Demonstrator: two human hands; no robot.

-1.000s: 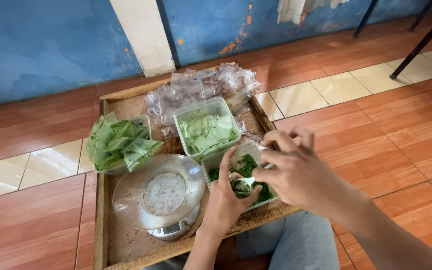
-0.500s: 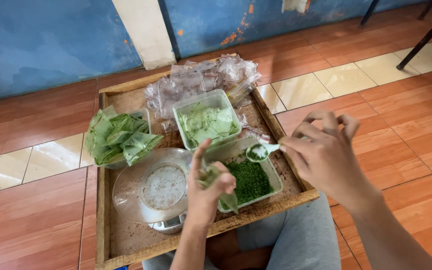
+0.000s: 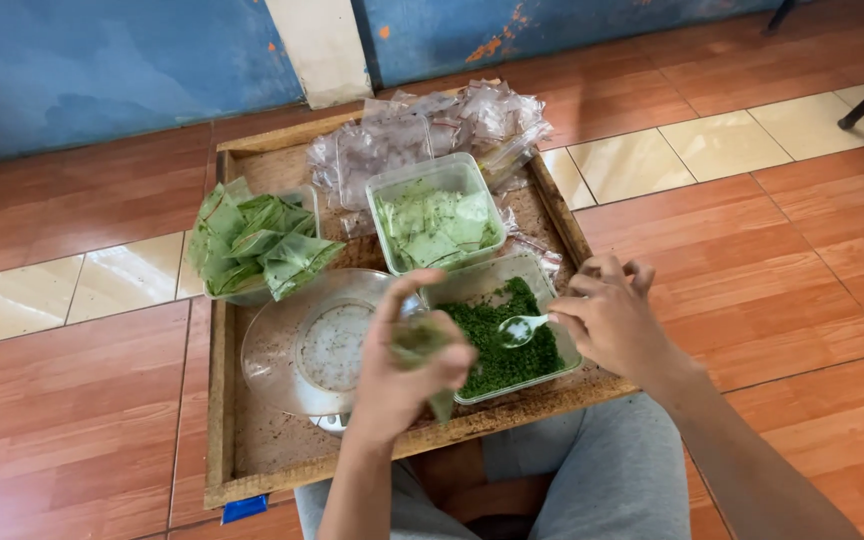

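Fingers of the right hand (image 3: 612, 320) were pinched around the handle of a small white plastic spoon (image 3: 522, 328), whose bowl lay over the chopped green leaf matter in a clear plastic tub (image 3: 564, 340). That tub sat at the near right corner of a wooden tray (image 3: 220, 400), and its contents filled most of the base. Fingers of the left hand (image 3: 402, 375) were curled closed around a small clear plastic bag (image 3: 424, 345) partly filled with the same green material; the thumb stood raised above the bag's mouth, and a corner of the bag hung below the palm. The bag was held just beside the left wall of the tub, above the tray.

To the left of the held bag, a clear round dish (image 3: 302, 350) sat on what appeared to be a small scale, with a pale residue at its middle. Behind the tub stood a second clear container (image 3: 437, 215) holding flat green packets. At the far left of the tray, a heap of filled green packets (image 3: 257, 245) rested in another clear container. A pile of empty clear bags (image 3: 432, 130) lay along the far edge. The tray rested across the person's lap, over a tiled floor (image 3: 752, 200) of red-brown and cream tiles.
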